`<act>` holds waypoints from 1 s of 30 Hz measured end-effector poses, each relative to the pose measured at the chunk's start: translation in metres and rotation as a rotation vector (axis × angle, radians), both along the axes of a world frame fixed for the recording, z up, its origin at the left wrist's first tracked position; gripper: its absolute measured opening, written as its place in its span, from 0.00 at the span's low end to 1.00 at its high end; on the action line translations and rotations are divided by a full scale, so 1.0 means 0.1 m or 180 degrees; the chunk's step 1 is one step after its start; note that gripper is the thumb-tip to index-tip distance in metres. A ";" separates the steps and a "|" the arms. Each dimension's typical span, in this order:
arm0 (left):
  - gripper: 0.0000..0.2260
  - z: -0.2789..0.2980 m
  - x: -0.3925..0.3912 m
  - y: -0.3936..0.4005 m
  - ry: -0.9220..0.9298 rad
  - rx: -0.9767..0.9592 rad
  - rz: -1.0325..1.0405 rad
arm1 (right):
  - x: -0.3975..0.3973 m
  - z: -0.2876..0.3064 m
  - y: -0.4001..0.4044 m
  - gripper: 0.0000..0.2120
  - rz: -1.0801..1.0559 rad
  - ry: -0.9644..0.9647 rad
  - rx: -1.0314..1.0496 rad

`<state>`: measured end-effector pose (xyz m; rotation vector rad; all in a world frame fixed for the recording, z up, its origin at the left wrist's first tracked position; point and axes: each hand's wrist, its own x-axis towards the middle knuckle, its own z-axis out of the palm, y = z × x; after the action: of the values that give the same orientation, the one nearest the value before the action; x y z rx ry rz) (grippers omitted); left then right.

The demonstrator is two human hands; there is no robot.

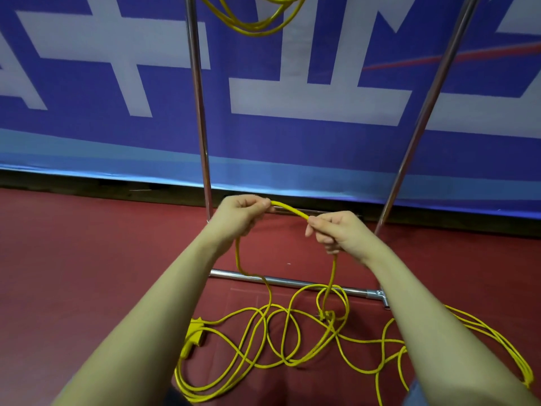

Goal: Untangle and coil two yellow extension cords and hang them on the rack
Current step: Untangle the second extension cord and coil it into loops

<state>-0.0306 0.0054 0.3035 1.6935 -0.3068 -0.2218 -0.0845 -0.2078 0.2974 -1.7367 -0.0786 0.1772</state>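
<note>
A yellow extension cord (288, 341) lies in tangled loops on the red floor, with a knot (328, 315) near the middle and a yellow socket block (195, 332) at the left. My left hand (241, 213) pinches one stretch of this cord. My right hand (333, 230) grips the same stretch a short way along, so a short arc of cord spans between the two hands. From each hand the cord drops to the pile. A second yellow cord (257, 22) hangs coiled from the top of the metal rack (199, 112).
The rack's two chrome uprights rise in front of a blue and white banner (307, 92). Its base bar (292, 281) runs across the floor just beyond the tangle. More yellow loops (503, 356) lie to the right, under my right forearm.
</note>
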 end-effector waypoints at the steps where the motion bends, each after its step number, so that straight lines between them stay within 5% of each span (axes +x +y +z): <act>1: 0.10 0.00 0.03 0.03 0.0010 -0.0091 0.0190 | 0.00 -0.02 -0.04 0.15 -0.0038 0.0010 0.0047; 6: 0.10 -0.08 0.19 0.27 0.0168 -0.0374 0.1048 | -0.02 -0.11 -0.20 0.12 -0.0112 0.0039 0.0062; 10: 0.11 -0.21 0.23 0.38 0.0335 -0.0024 0.1289 | -0.01 -0.17 -0.20 0.10 -0.0147 0.0048 -0.0039; 16: 0.12 -0.16 0.20 0.48 0.0950 0.0205 0.0047 | -0.01 -0.06 -0.27 0.11 -0.0137 -0.0067 -0.0318; 24: 0.12 0.06 0.00 0.13 0.0434 0.0508 -0.1233 | 0.05 0.02 0.04 0.10 0.0234 -0.0369 -0.0436; 30: 0.13 0.07 0.06 0.10 -0.0118 0.0067 -0.0050 | 0.12 -0.08 0.12 0.07 0.0247 -0.0331 -0.0325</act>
<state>-0.0242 0.0154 0.3101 1.7178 -0.3467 -0.2060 -0.0724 -0.1955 0.2893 -1.8456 -0.2165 0.1500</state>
